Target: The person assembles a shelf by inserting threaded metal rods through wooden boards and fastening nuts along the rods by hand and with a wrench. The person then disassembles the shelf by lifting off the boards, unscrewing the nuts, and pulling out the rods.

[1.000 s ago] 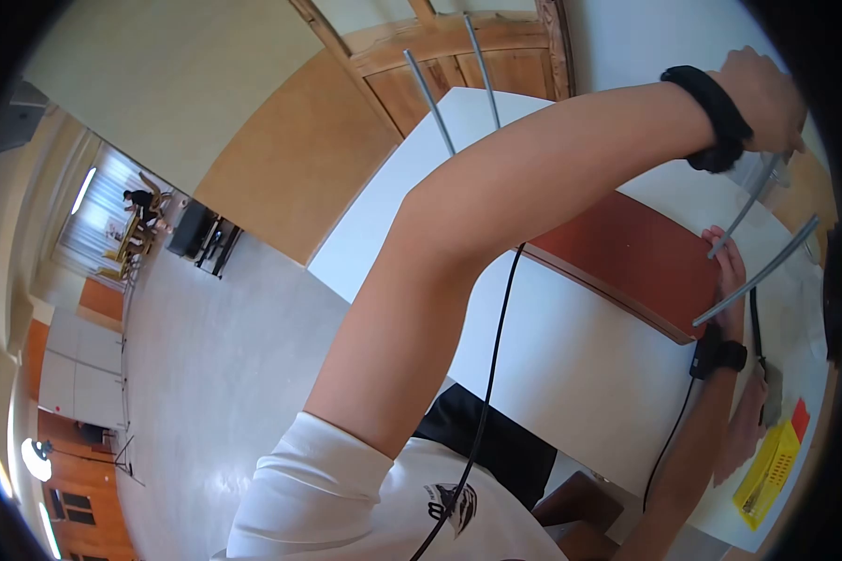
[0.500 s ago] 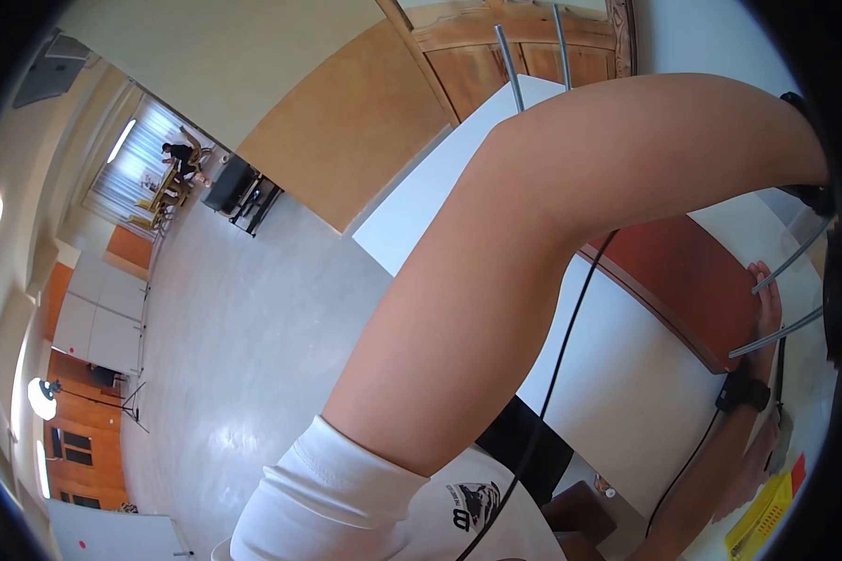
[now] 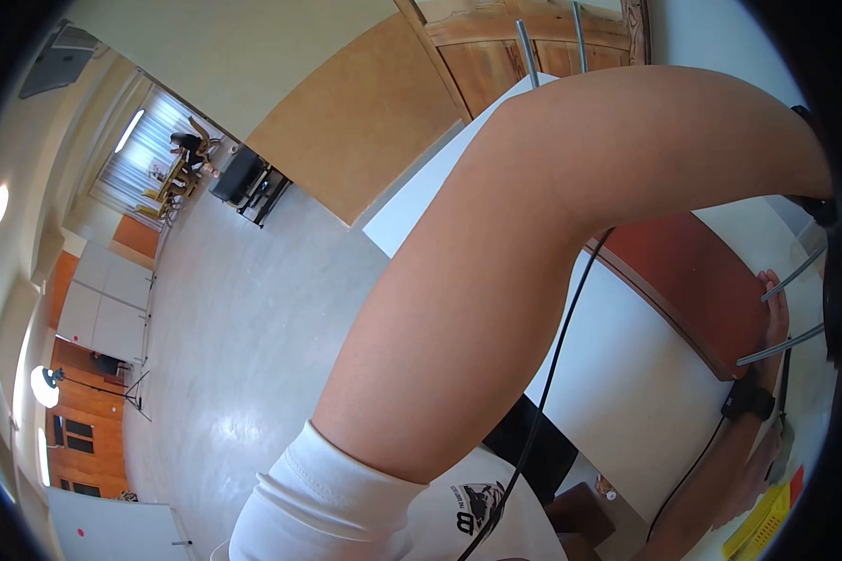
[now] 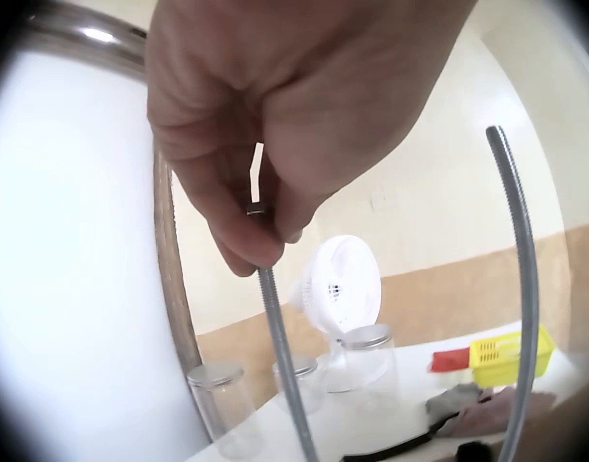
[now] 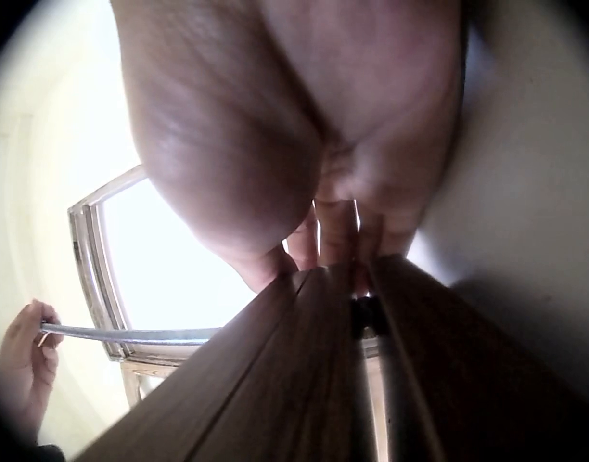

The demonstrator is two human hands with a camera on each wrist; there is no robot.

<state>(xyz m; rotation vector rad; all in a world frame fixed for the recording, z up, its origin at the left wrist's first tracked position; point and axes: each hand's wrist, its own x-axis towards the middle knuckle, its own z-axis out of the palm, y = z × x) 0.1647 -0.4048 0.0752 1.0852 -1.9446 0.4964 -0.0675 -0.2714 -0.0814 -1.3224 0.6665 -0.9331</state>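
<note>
The reddish-brown wooden board [image 3: 688,280] lies on the white table, and metal rods rise from it. In the left wrist view my left hand [image 4: 304,106] pinches the top end of a threaded rod [image 4: 283,346] between thumb and fingertips; a small metal piece [image 4: 257,208] shows there. A second threaded rod [image 4: 524,250] stands to the right. My right hand [image 3: 774,318] rests against the board's end, its fingers lying fairly straight. The right wrist view shows that palm [image 5: 304,125] above the board's layered edges [image 5: 275,375], with the left hand [image 5: 27,361] at the rod's far end.
Beyond the rods are a white fan [image 4: 347,289], lidded jars [image 4: 227,414], a yellow basket [image 4: 501,358] and grey cloth [image 4: 453,402]. A black cable [image 3: 557,355] crosses the front of the body. A person [image 3: 189,148] is far off in the room.
The head view has shifted, so the board and both arms sit differently in it. My left hand has passed beyond its right edge; my right hand stays at the board's end.
</note>
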